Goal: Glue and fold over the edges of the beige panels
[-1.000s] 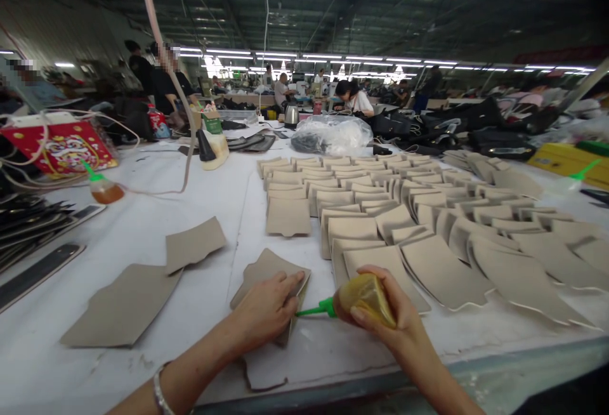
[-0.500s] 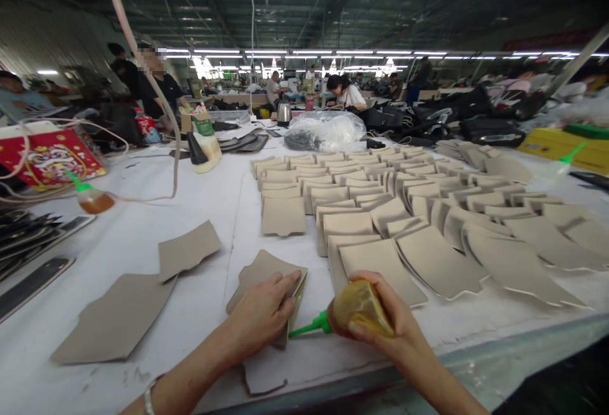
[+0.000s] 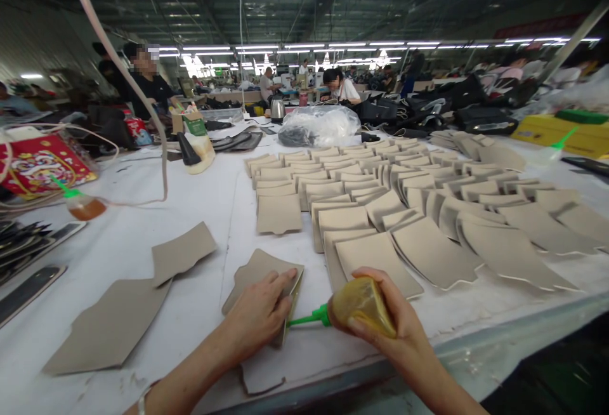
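A squeeze bottle [image 3: 361, 307] of amber liquid lies tilted in my right hand [image 3: 397, 307], the fingers wrapped round it. Its green nozzle [image 3: 307, 318] points left, and the tip meets the right edge of a grey-beige cut piece [image 3: 250, 275]. On top of that piece rests my left hand [image 3: 264, 307], fingers stretched out, index finger near the upper right corner and thumb by the edge. Along this edge a shiny yellowish strip shows. Part of the piece is hidden under the hand. Two similar loose pieces, a small one [image 3: 183, 253] and a larger one [image 3: 111, 323], lie to the left.
Overlapping rows of beige pieces [image 3: 380, 256] cover the table's right side. Another glue-type bottle [image 3: 85, 207] stands left, near a red bag [image 3: 42, 161] and a hanging hose [image 3: 164, 167]. A plastic bag [image 3: 318, 124] lies further back. Other people sit and stand beyond.
The view has shifted slightly, so the table things appear a little further left. Both hands keep nearly the same pose; the nozzle tip remains at the piece's right edge.
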A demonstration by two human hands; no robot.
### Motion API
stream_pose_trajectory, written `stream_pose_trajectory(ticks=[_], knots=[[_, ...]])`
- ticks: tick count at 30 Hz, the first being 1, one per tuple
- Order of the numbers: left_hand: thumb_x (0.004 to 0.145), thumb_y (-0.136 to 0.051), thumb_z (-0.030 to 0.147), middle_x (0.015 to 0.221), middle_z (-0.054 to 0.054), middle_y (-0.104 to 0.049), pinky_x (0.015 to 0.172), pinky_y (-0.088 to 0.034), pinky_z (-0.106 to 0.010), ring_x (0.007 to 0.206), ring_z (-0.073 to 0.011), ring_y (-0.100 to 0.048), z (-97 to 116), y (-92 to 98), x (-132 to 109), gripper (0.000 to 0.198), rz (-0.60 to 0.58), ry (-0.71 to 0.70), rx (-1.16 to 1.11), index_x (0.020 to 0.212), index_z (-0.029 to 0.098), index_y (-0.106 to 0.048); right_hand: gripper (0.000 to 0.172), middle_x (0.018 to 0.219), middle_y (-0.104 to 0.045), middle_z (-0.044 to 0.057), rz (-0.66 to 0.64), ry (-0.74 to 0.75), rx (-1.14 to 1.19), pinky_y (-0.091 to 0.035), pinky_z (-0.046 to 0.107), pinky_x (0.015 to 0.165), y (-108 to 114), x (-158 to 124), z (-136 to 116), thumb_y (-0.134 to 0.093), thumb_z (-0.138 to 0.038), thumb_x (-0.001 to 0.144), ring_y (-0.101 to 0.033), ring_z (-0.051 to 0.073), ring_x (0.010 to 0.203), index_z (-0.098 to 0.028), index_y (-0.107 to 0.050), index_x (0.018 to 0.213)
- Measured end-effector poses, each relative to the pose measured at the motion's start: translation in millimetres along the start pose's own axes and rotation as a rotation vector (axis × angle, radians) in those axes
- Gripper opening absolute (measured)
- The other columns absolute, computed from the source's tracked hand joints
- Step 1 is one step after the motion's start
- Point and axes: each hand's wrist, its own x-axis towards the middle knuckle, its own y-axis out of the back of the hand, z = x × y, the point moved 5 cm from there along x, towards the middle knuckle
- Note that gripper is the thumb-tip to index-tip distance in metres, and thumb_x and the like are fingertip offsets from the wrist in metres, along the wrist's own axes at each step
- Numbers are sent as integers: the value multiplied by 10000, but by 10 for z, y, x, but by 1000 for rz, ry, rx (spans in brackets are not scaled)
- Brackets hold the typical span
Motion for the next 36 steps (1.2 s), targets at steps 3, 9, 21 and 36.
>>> stream_pose_trajectory(ticks=[3,9,21,36], knots=[[911,-340,279,1094,-72,-610,832,-449,-370,945,-240,-612,-1,1,-5,507,1,0,3,1407,218,-423,494,1003,-561,13,29,29,-33,-449,276,740,-9,-9,-23,-749,-406,780,-556,226,860,-247,-498,1175],[914,-348,280,1071,-72,-612,813,-455,-367,916,-234,-613,-14,-24,5,497,15,-14,10,1399,213,-431,496,1030,-570,14,52,-12,-20,-451,287,786,-37,-79,-41,-757,-413,747,-564,235,882,-248,-535,1158],[919,-340,288,1125,-76,-607,863,-454,-380,975,-243,-611,-26,-39,11,498,11,-10,-10,1406,221,-424,505,1084,-554,41,39,17,-43,-469,286,798,-68,-129,28,-745,-433,760,-567,250,930,-230,-532,1171],[908,-315,244,1169,-83,-597,900,-458,-387,1017,-243,-607,0,-35,26,502,-11,-7,-4,1396,231,-430,471,1070,-537,8,126,137,-176,-433,287,785,107,277,20,-726,-419,813,-546,219,909,-256,-492,1188]])
